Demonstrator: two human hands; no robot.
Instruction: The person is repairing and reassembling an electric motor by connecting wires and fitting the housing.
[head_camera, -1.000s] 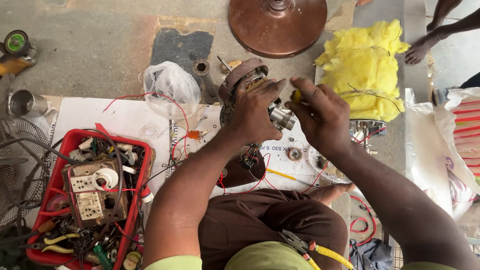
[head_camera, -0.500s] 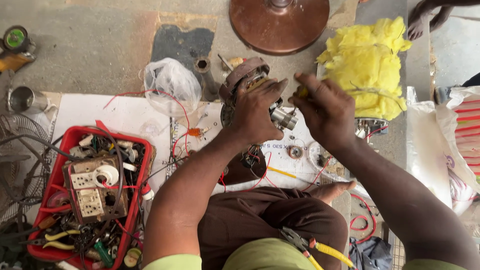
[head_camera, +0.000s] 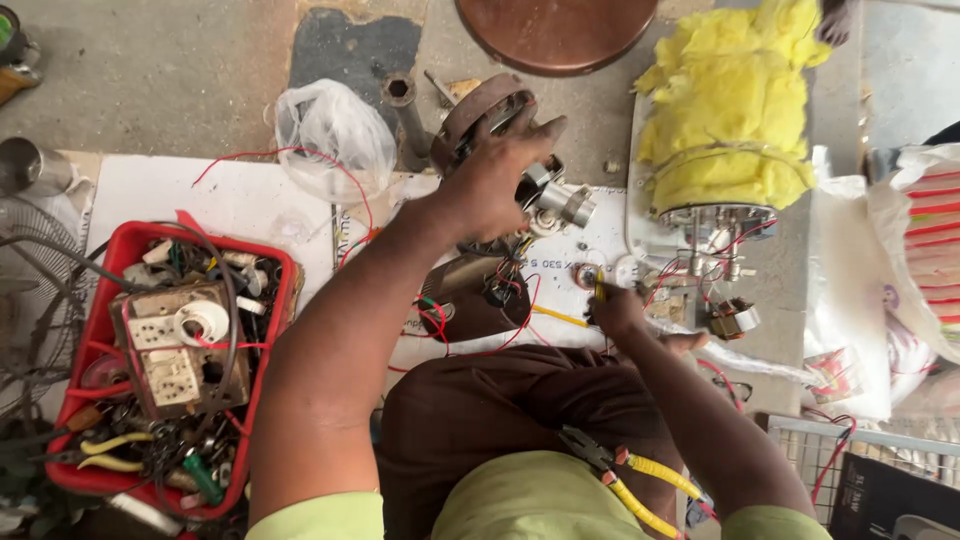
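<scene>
The right hand (head_camera: 620, 310) has come away from the motor (head_camera: 500, 125): half a second ago it worked at the shaft end beside the left hand, and now it is down at the near edge of the white board (head_camera: 200, 200), fingers closed on a yellow-handled tool (head_camera: 598, 288) whose tip sits by a small metal ring (head_camera: 582, 274). That leaves the motor carried by one hand alone, so the joint work on its shaft end appears to have paused. The left hand (head_camera: 495, 180) is clamped around the round brown motor, fingers wrapped over its rim, holding it above the far edge of the board with the silver shaft fittings (head_camera: 560, 195) sticking out to the right. Red wires trail from it down toward a dark brown cover (head_camera: 465, 295) lying on the board. Counted: one motor, one dark cover, one red crate (head_camera: 275, 290) of sockets and scrap at the left edge, one clear plastic bag (head_camera: 335, 130), one yellow insulated appliance (head_camera: 725, 110) at the right, and one pair of yellow-handled pliers (head_camera: 625, 475) on the lap.
</scene>
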